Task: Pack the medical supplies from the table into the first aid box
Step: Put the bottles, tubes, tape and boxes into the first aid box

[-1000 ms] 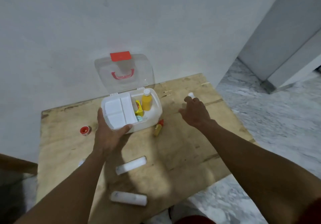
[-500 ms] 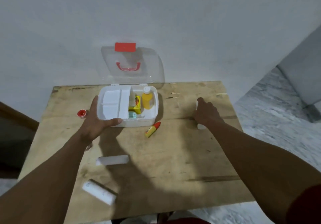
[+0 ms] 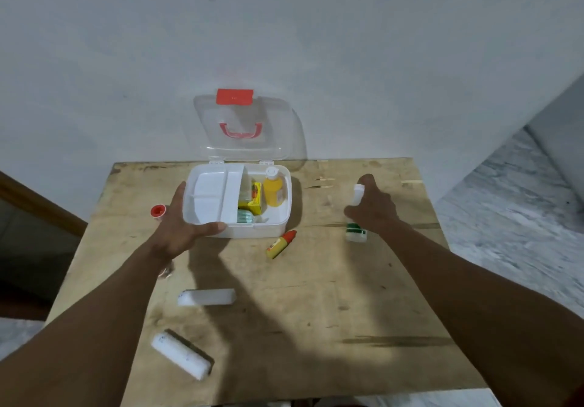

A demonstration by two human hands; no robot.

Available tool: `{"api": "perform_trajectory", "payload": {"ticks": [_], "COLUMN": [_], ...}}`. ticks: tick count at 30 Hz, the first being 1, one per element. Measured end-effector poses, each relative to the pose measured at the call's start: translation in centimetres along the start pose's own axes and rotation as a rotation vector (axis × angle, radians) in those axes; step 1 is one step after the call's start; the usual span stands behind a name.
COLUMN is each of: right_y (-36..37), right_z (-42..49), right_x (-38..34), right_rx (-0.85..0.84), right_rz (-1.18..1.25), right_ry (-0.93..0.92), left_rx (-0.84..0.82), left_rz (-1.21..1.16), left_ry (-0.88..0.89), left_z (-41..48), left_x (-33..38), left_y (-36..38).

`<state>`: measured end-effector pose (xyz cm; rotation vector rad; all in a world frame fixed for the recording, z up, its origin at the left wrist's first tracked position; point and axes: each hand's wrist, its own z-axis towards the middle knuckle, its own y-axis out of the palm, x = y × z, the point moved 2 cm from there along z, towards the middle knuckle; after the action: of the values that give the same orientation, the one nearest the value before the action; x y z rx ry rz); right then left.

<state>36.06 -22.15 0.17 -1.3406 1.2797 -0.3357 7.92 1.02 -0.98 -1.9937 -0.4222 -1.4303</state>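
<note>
The white first aid box stands open at the back of the wooden table, its clear lid leaning on the wall. Inside lie a yellow bottle, a yellow carton and a pale green item. My left hand grips the box's front left corner. My right hand is closed around a white bottle with a green label at the right. On the table lie a small yellow tube with a red cap, two white rolls and a red cap.
The table stands against a white wall. Its right edge borders a grey marble floor. A dark wooden piece sits to the left of the table.
My right hand has closed on the white bottle and tilted it up from the table. The view has shifted to centre on the table. My left hand stays on the box.
</note>
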Motion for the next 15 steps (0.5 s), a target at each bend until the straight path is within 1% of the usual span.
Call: {"api": "perform_trajectory", "payload": {"ticks": [4, 7, 11, 15], "right_y": [-0.5, -0.4, 0.2, 2.1], "right_z": [-1.7, -3.3, -5.7, -7.4], "right_x": [-3.2, -6.0, -10.1, -13.5], "right_rx": [0.124, 0.249, 0.385, 0.46], "right_rz": [0.184, 0.29, 0.388, 0.445], "right_ry": [-0.082, -0.164, -0.273, -0.314], "left_rx": [0.012, 0.025, 0.038, 0.059], "left_rz": [-0.001, -0.004, -0.053, -0.058], "left_ry": [0.089, 0.144, 0.1, 0.092], "left_z": [-0.3, -0.5, -0.3, -0.3], "left_x": [0.1, 0.6, -0.6, -0.9], "left_y": [0.1, 0.4, -0.3, -0.5]}}
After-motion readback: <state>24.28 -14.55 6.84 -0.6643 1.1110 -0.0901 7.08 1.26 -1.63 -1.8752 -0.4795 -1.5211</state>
